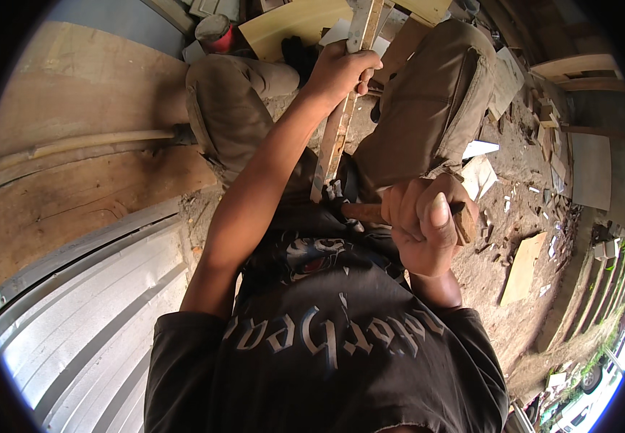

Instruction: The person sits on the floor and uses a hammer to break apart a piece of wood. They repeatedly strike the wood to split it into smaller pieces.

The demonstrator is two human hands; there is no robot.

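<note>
My left hand (345, 74) is closed around a long, narrow wooden strip (337, 130), pale on its face and rough along one edge. The strip stands between my knees, with its lower end close to my lap. In my right hand (428, 222), the fingers wrap round the wooden handle of a hammer (363, 211). The handle lies roughly level, and its dark head sits by the strip's lower end, hard to make out against my dark clothes.
Large wooden boards (81, 94) and a ribbed metal sheet (96, 339) flank me on the left. A red tin (215, 34) stands beyond my left knee. Panel offcuts (523, 268) and small scraps litter the dirt floor (496, 317) to the right.
</note>
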